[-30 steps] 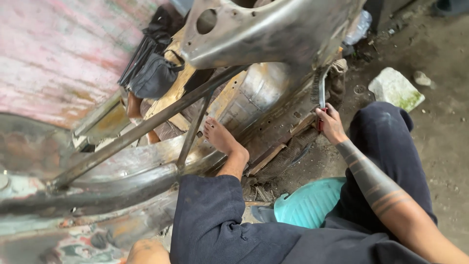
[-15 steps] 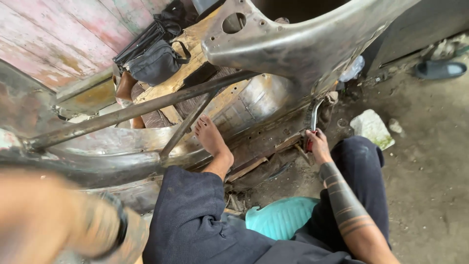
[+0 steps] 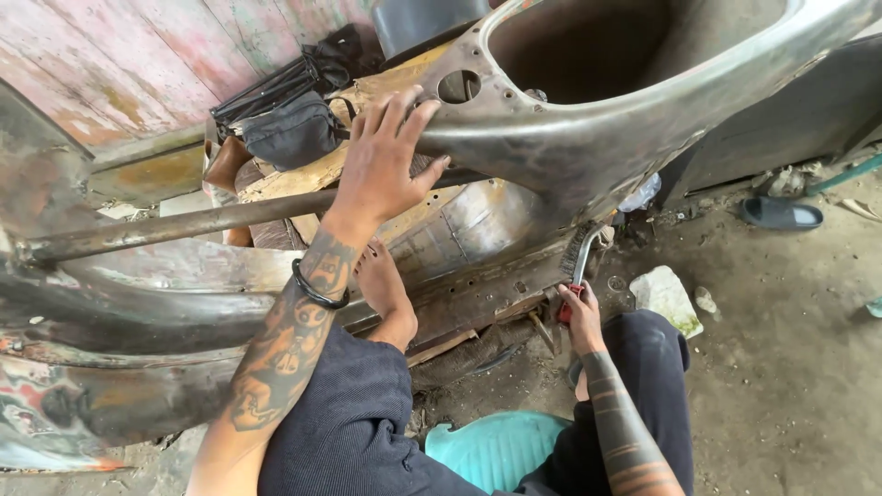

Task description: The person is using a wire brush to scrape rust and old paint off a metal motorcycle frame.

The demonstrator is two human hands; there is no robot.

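Note:
My left hand [image 3: 384, 158] rests with spread fingers on the upper edge of a bare, burnt-looking metal vehicle body panel [image 3: 588, 138], beside a round hole. A black band circles that wrist. Lower right, my right hand [image 3: 581, 317] grips the red handle of a wire brush [image 3: 582, 257], whose bristles press against the underside of the panel. My bare foot [image 3: 381, 287] is braced against the lower sill [image 3: 478, 294] of the frame. I sit on a teal stool [image 3: 496, 450] in dark trousers.
A steel bar [image 3: 184, 223] runs across the left side. A black bag [image 3: 289, 129] and wooden planks lie behind it, against a faded pink wall [image 3: 119, 64]. On the dirt floor sit a white stone [image 3: 667, 296] and a dark sandal [image 3: 781, 213].
My left arm has come up from the lower left and my hand has landed on the panel's top edge. The view has shifted up and right; my right hand keeps hold of the brush.

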